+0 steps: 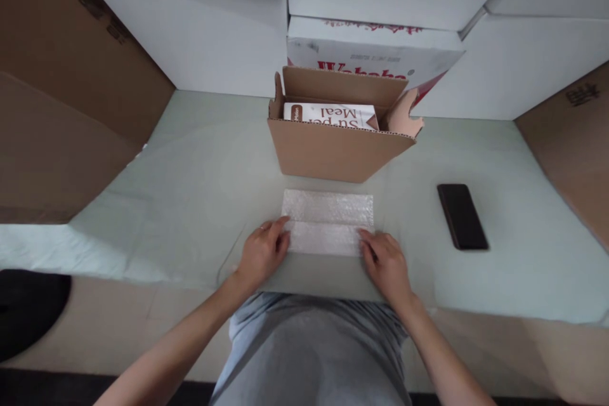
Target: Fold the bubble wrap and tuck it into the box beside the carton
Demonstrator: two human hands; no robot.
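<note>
A sheet of bubble wrap point(328, 208) lies on the pale green table in front of me, its near part folded over. My left hand point(263, 250) pinches the folded edge at the left side, thumb and forefinger together. At the right side my right hand point(387, 264) grips the same edge, fingers curled. Just beyond the wrap stands an open cardboard box point(328, 149), flaps up. Inside it is a white carton point(333, 114) with brown lettering that reads upside down from here; its lower part is hidden by the box wall.
A black phone point(462, 216) lies on the table point(190, 184) to the right. White boxes point(204, 32) are stacked along the back, one with red lettering. Large brown cartons point(61, 95) stand at the left and right. A black round object point(33, 311) is below the table's left edge.
</note>
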